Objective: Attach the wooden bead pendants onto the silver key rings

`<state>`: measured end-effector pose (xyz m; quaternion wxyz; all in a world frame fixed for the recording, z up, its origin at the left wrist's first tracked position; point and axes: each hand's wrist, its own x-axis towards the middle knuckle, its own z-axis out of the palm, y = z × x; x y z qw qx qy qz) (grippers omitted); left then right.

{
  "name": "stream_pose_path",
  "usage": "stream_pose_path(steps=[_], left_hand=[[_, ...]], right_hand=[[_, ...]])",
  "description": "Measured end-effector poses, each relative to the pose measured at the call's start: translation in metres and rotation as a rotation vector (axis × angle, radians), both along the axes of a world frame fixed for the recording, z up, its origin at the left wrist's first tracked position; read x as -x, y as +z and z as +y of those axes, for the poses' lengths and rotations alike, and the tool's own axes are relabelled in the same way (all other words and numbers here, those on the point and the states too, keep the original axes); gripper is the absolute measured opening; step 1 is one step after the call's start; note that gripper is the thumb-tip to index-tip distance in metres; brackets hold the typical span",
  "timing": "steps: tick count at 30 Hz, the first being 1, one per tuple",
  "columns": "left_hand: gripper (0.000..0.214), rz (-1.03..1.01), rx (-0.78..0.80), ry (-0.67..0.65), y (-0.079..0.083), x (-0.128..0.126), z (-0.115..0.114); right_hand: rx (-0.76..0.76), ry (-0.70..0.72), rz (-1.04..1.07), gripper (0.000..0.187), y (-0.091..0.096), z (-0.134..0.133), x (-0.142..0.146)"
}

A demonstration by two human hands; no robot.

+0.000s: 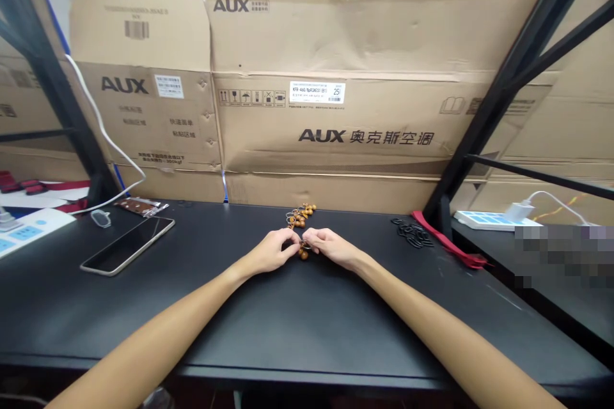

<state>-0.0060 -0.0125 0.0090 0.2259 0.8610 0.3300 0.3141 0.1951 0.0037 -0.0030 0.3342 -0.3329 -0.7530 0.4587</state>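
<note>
Head view, looking forward and down over both bare forearms; the left hand point(271, 251) and the right hand point(333, 248) meet near the middle of the black table point(288, 345), held just above its top. Each grip is narrow, a fingertip pinch; the left fingers point(292, 241) and right fingers point(309, 238) close from either side on a small metal ring point(305, 244), which is mostly hidden by them. One of the brown wooden beads point(304, 254) hangs just below the pinch; more of the brown wooden beads point(300, 216) lie in a loose cluster on the table just beyond the hands, with metal rings among them; their exact linkage is too small to tell.

To the right of the hands, a heap of black rings point(411, 232) lies beside a red strap point(448, 241); farther right, a white power strip point(489, 220) sits on a separate surface, with a blurred patch point(561, 255) at the frame edge. To the left lies a smartphone point(127, 245), face up, near a small clear oval piece point(100, 218) and a brown strip with metal parts point(141, 206). Behind the table — flattened AUX cardboard cartons point(330, 77) stand against black shelving uprights point(508, 89); a white cable point(108, 134) runs down them at left.
</note>
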Motion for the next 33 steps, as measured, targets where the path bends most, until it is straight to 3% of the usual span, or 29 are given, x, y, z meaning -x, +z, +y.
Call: stream_pose_path(steps=[13, 17, 33], left_hand=[[0.021, -0.025, 0.099, -0.025, 0.003, -0.001, -0.004], [0.02, -0.065, 0.131, -0.045, 0.001, -0.002, -0.004], [0.023, -0.046, 0.141, -0.086, 0.004, -0.004, -0.007]], right_hand=[[-0.03, -0.009, -0.098, 0.054, 0.001, 0.0, 0.002], [-0.098, -0.001, -0.145, 0.052, -0.001, 0.001, 0.004], [-0.368, -0.211, -0.213, 0.058, -0.017, 0.008, 0.011]])
